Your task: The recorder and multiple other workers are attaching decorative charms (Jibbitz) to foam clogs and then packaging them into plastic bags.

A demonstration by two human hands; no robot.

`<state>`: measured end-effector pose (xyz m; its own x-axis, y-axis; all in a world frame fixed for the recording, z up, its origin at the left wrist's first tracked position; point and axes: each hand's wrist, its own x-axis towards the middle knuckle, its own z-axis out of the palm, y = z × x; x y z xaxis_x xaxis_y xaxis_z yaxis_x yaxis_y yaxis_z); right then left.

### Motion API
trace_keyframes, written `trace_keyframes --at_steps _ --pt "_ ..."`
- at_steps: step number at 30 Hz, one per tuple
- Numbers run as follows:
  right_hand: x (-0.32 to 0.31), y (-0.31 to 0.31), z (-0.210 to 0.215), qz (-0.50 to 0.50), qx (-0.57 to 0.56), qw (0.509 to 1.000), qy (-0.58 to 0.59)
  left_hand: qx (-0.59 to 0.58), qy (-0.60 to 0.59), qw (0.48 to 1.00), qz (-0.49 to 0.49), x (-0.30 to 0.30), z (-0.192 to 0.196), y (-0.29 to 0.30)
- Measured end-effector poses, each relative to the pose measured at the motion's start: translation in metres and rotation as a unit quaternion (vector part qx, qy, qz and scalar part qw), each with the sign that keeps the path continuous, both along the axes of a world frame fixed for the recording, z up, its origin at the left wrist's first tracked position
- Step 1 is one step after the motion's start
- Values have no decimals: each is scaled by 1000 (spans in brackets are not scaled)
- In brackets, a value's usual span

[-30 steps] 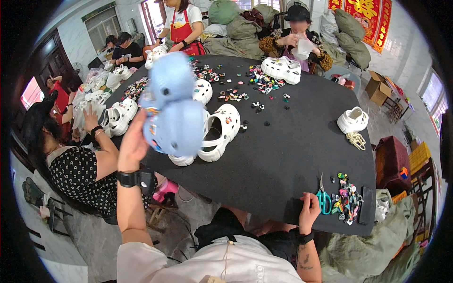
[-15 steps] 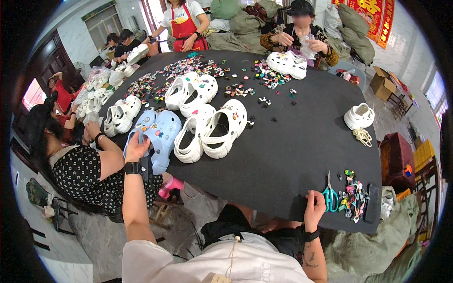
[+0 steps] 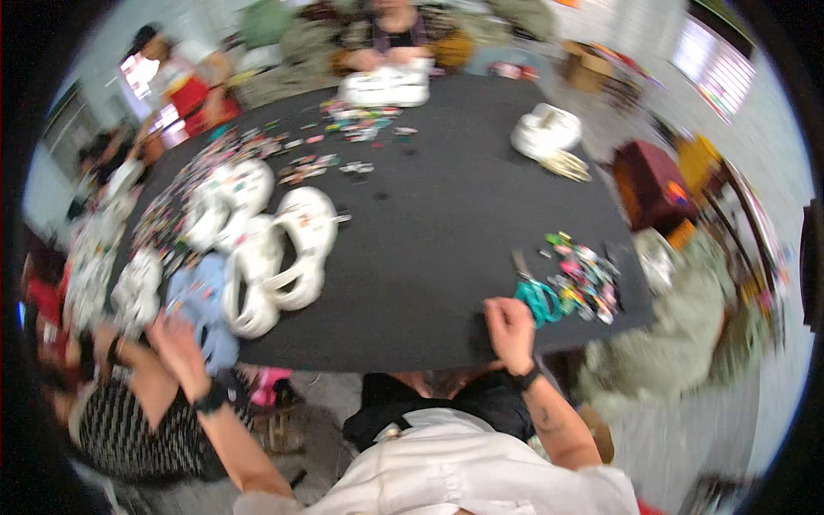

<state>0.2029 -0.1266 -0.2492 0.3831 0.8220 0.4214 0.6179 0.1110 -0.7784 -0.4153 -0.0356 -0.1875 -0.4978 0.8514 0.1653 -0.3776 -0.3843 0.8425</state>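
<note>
At the table's left edge my left hand is next to a pair of light blue clogs. Its fingers look stretched out, though motion smears them, and no object shows in it. A pair of white clogs with charms on them stands just right of the blue pair. My right hand rests at the front edge of the table, fingers curled in, with nothing visible in them. Close beside it lie scissors with teal handles, and a pile of small colourful shoe charms is to their right.
More white clogs and scattered charms cover the left of the black table. One white clog with a cream cord sits far right. People stand or sit along the far and left sides. Green sacks lie right of the table.
The whole view has swung to the right and blurred. My left hand, earlier touching the blue clogs, is now at their left side. My right hand stays by the scissors, fingers still curled.
</note>
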Motion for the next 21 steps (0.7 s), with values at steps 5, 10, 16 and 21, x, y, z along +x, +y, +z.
trace_keyframes --at_steps 5,10,16,21 --pt "0 3 6 36 39 998 -14 117 373 907 157 268 29 -43" --pt "16 -16 0 28 59 997 -30 104 609 769 -165 406 -15 -75" --pt "25 -57 12 72 140 980 124 99 662 700 -250 461 -33 -67" --pt "106 -139 21 -117 216 953 178 46 728 647 -221 458 -60 -63"
